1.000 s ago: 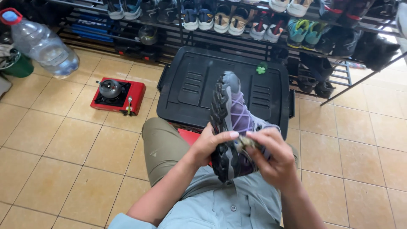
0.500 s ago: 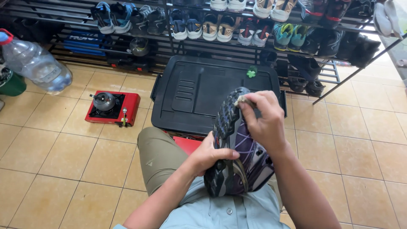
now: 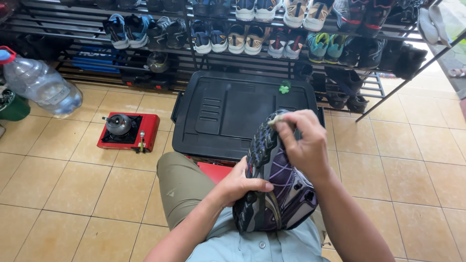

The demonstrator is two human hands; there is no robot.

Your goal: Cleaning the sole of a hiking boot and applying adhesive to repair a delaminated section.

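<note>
Over the lap, the left hand is gripping a purple shoe at its heel end, sole up, while the right hand is pinching a small pale bit at the toe — it could slip if the left-hand grip loosens.

Shoe centre frame: purple mesh cloth, knobbly black rubber sole. Black crate lid above: matt ribbed plastic. Floor: glossy beige tile. Bottle upper left: clear plastic.
</note>
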